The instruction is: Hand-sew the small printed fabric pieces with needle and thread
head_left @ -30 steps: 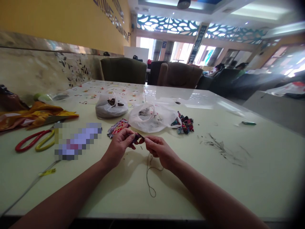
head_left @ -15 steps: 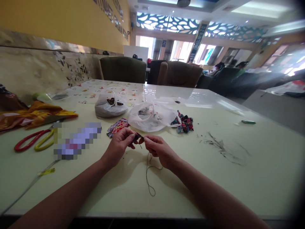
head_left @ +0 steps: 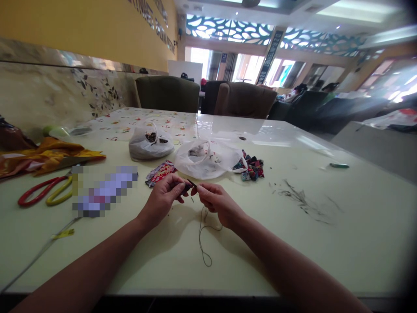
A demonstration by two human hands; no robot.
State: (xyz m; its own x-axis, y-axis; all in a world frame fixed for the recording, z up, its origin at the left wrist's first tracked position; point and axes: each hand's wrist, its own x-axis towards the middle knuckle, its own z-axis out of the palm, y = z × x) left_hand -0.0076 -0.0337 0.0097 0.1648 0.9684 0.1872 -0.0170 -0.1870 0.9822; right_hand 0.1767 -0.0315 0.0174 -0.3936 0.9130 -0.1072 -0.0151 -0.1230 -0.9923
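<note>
My left hand (head_left: 164, 198) pinches a small dark piece of patterned cloth (head_left: 188, 185) just above the pale table (head_left: 325, 252). My right hand (head_left: 216, 202) meets it fingertip to fingertip, closed in a pinch on a thin thread (head_left: 203, 237) that hangs down and curls in a loop on the table. Any needle is too small to make out.
Behind the hands lie a white plastic bag (head_left: 208, 158), a grey bag (head_left: 150, 145), a folded red patterned cloth (head_left: 159, 172) and a pile of colourful cloth scraps (head_left: 250, 167). Red and yellow scissors (head_left: 44, 195) and orange fabric (head_left: 48, 156) lie at left. Thread clippings (head_left: 299, 200) lie at right.
Both hands stay together at the cloth with only slight finger movement. The view has shifted down a little.
</note>
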